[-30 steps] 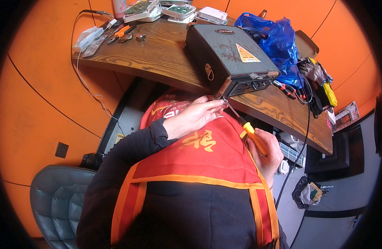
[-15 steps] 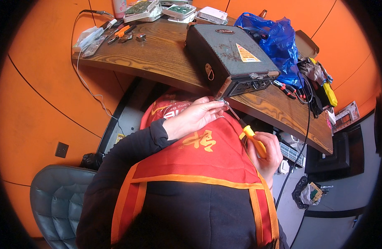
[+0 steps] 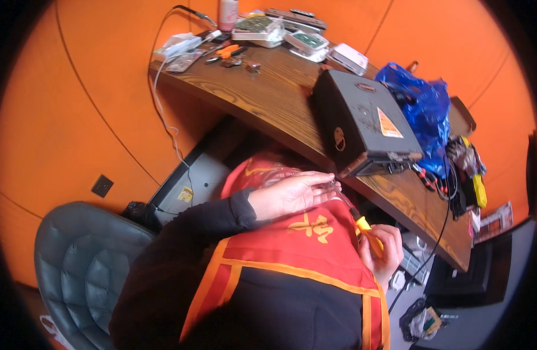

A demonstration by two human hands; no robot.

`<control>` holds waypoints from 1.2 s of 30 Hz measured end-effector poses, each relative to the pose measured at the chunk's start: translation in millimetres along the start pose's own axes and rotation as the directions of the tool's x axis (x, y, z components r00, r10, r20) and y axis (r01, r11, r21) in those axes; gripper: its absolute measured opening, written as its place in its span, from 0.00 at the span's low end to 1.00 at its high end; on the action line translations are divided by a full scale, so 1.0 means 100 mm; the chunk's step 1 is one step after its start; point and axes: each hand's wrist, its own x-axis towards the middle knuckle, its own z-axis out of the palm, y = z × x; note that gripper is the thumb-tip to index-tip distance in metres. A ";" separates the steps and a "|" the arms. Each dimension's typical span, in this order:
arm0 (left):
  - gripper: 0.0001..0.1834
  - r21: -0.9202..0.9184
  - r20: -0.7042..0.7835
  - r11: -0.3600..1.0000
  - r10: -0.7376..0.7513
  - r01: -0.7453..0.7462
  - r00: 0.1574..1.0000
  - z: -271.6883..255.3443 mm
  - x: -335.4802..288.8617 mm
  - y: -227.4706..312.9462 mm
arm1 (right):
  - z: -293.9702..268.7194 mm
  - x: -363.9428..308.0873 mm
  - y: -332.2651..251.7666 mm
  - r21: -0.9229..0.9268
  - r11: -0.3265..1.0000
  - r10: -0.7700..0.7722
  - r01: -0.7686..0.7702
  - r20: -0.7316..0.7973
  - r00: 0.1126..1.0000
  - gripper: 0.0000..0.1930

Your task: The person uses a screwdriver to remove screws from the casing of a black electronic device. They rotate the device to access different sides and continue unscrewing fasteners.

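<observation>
My right hand [image 3: 386,252] is closed around the yellow handle of a tool with a thin dark shaft [image 3: 371,236]. Its shaft slants up and left to the fingertips of my left hand [image 3: 295,195]. Thumb and fingers of that hand pinch a small shiny piece [image 3: 331,184], mostly hidden and blurred, where the shaft's tip meets it. Both hands are over the red apron [image 3: 280,249] on my lap. Just beyond the left fingertips, a black box with a mesh top [image 3: 364,119] sits at the edge of the desk [image 3: 268,96].
A blue plastic bag [image 3: 417,108] lies beside the box, with pliers [image 3: 425,177] and gloves [image 3: 464,156] to the right. Orange-handled pliers [image 3: 227,52] and circuit boards in white cases [image 3: 306,42] lie farther back. A black cable [image 3: 440,233] hangs off the desk. A padded chair [image 3: 85,262] stands left.
The whole view has turned and shifted, so the desk and box appear farther right and lower. My hands keep their hold, with the tool still pointed at the left fingertips.
</observation>
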 end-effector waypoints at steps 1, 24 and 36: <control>0.07 -0.071 0.028 0.997 0.002 0.000 1.000 0.01 -0.02 0.04 | 0.02 0.06 0.00 -0.003 1.000 -0.011 0.011 0.027 1.000 0.10; 0.13 0.970 0.242 -0.203 0.883 -0.137 0.403 -0.69 0.19 2.46 | 0.43 0.28 0.14 0.074 0.989 -0.120 0.125 -0.063 0.991 0.12; 0.15 0.543 0.564 -0.796 0.581 0.267 0.587 -0.59 0.32 2.68 | 0.45 0.25 0.15 0.093 0.983 -0.158 0.161 -0.043 0.986 0.13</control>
